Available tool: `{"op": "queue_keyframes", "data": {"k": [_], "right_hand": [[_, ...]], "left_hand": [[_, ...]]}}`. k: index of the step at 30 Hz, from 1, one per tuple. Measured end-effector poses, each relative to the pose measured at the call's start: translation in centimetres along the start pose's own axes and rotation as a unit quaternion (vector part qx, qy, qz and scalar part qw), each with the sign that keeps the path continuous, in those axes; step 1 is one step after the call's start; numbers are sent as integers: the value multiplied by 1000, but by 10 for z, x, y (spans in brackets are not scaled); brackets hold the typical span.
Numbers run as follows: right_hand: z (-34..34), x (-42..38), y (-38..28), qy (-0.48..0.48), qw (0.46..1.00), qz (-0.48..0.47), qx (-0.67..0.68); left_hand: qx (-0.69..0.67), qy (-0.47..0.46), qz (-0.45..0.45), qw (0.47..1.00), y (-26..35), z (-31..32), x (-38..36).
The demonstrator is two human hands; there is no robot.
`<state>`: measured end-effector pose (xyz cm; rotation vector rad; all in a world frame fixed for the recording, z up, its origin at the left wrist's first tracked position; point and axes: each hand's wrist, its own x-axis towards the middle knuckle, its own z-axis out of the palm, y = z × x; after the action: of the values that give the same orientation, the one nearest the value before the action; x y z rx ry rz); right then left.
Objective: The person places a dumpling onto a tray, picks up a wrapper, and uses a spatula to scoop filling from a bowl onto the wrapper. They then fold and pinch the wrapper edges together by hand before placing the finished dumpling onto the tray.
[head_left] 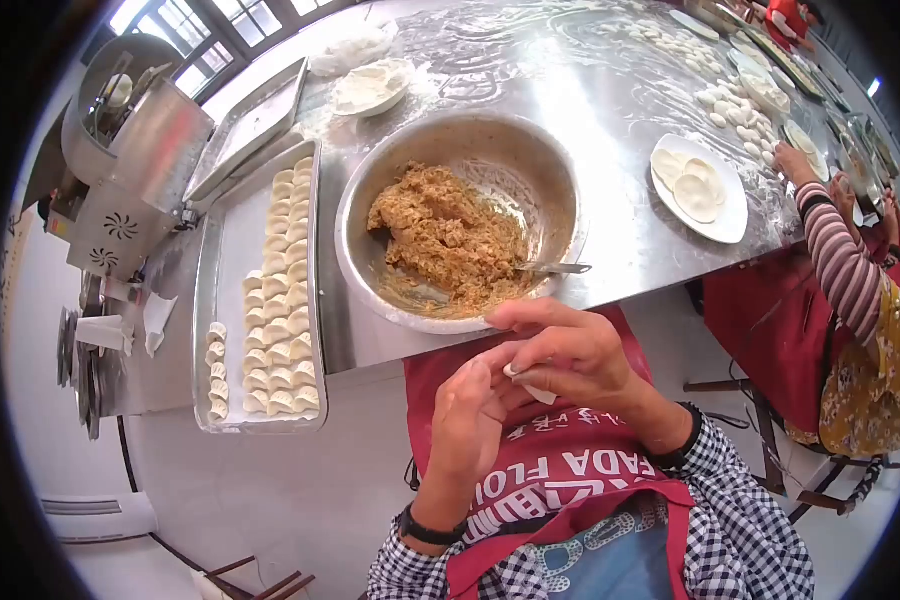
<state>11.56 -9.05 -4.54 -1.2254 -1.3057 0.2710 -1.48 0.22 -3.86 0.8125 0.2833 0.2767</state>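
Both hands are close together in front of the red apron, below the near rim of the big metal bowl [348, 270]. Between them is a dumpling [538, 391], mostly hidden; only white dough edges show. My right hand [575, 355] pinches the dough between thumb and fingers. Curled against its other side, my left hand [468, 410] has its fingers closed around the piece. Brownish minced filling [445, 235] fills much of the bowl, and a metal utensil handle [560, 268] sticks out over the right rim.
Left of the bowl, a metal tray [232, 300] holds rows of finished dumplings. A white plate [725, 215] of round wrappers sits at right. Dough pieces [735, 115] lie on the floured table [620, 190]. A co-worker's hand [795, 165] reaches in at right; a machine [135, 190] stands left.
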Motion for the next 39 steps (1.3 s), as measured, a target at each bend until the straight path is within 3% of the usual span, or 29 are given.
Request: {"op": "queue_keyframes", "data": {"k": [3, 12, 18, 20, 24, 33, 39], "right_hand": [[1, 3, -8, 17, 999, 34, 32], [2, 0, 0, -11, 997, -2, 83], [2, -1, 2, -7, 998, -57, 27], [1, 3, -11, -7, 1000, -5, 5], [3, 3, -7, 20, 998, -17, 55], [2, -1, 1, -25, 998, -50, 43], [5, 5, -12, 9, 1000, -1, -20]], "left_hand": [[33, 1, 27, 999, 2, 2, -2], [39, -17, 24, 999, 3, 5, -4], [13, -1, 32, 999, -3, 2, -3], [16, 4, 46, 999, -2, 4, -4], [-6, -8, 54, 998, -3, 0, -5], [-3, -7, 44, 999, -2, 2, -3], [-52, 3, 19, 998, 1, 3, -3]]}}
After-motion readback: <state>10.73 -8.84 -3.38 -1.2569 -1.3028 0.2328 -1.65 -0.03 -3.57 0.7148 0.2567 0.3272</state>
